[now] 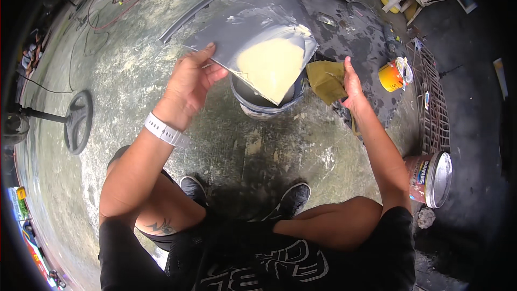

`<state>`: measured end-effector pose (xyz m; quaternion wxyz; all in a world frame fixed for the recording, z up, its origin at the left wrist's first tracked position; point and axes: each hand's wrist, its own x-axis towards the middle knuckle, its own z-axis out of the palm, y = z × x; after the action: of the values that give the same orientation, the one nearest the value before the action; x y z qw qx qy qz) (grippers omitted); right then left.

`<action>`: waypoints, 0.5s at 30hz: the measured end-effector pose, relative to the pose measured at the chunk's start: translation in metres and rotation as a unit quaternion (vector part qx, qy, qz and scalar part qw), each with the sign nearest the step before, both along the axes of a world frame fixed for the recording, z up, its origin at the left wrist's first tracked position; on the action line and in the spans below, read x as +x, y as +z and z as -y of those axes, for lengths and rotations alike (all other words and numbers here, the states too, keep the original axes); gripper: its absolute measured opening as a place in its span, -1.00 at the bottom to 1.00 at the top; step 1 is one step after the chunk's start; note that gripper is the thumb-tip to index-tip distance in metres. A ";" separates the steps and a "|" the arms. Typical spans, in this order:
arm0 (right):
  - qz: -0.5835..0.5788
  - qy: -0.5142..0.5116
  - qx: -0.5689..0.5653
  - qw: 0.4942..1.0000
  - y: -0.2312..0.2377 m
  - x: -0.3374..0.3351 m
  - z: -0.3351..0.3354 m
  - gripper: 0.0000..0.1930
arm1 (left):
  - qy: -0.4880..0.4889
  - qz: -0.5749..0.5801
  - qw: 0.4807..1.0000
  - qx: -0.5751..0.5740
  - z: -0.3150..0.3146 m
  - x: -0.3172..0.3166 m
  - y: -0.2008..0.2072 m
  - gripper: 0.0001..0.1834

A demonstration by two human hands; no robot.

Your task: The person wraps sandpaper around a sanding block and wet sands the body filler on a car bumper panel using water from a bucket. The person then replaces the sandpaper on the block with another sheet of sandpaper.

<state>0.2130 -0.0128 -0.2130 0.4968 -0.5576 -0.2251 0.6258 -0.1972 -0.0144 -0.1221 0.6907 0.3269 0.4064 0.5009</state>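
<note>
My left hand point(195, 78) grips the near left edge of a grey panel point(226, 40), thumb on top and fingers curled at its rim. A pale yellow patch of filler point(269, 62) covers the panel's near corner, with lighter grey smears around it. That corner is over a bucket point(264, 112) on the floor, which the panel partly hides. Just right of the corner, my right hand point(353, 87) holds a folded olive-brown sheet of sandpaper point(326, 80), its thumb pointing up along the sheet's edge. The sandpaper appears slightly apart from the panel.
A wet-spotted dark sheet point(353, 37) lies beyond my right hand. Farther right are a yellow-orange can point(392, 77), a metal rack point(437, 113) and a paint pail point(431, 180). A dark wheel-shaped part point(79, 122) stands left; a hose point(116, 0) lies far left.
</note>
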 end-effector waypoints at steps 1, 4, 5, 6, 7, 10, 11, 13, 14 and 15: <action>-0.004 0.009 0.004 1.000 -0.002 0.002 -0.001 -0.22 | 0.001 0.005 1.000 0.003 0.000 0.002 0.003 -0.73; 0.010 0.024 0.007 1.000 0.000 -0.011 -0.005 -0.24 | 0.008 0.020 1.000 0.009 -0.002 0.003 0.007 -0.74; 0.030 0.027 0.009 0.999 0.002 -0.019 -0.007 -0.27 | 0.011 0.029 0.999 0.014 -0.003 0.003 0.009 -0.76; 0.027 0.031 0.009 0.999 0.001 -0.030 -0.010 -0.27 | 0.015 0.027 0.999 0.013 -0.004 0.003 0.011 -0.76; 0.007 0.045 0.015 0.999 0.000 -0.043 -0.015 -0.31 | 0.007 0.037 0.999 0.020 -0.005 0.002 0.014 -0.77; -0.034 0.081 0.037 0.995 -0.026 -0.067 -0.044 -0.40 | -0.007 0.057 0.998 0.032 -0.013 0.004 0.018 -0.79; -0.059 0.107 0.049 0.991 -0.030 -0.083 -0.051 -0.44 | -0.008 0.063 0.997 0.035 -0.014 0.001 0.019 -0.80; 0.008 0.224 0.028 0.974 -0.028 -0.099 -0.066 -0.56 | -0.001 0.050 0.998 0.034 -0.014 -0.005 0.020 -0.80; 0.039 0.245 0.049 0.968 -0.032 -0.105 -0.077 -0.56 | -0.003 0.042 0.998 0.036 -0.015 -0.005 0.022 -0.80; 0.070 0.256 0.076 0.961 -0.037 -0.112 -0.087 -0.57 | 0.002 0.039 0.999 0.037 -0.015 -0.004 0.024 -0.80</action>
<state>0.1008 0.0740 -0.2497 0.3436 -0.4844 -0.4414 0.6727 -0.2015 0.0006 -0.0982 0.6929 0.3312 0.3607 0.5292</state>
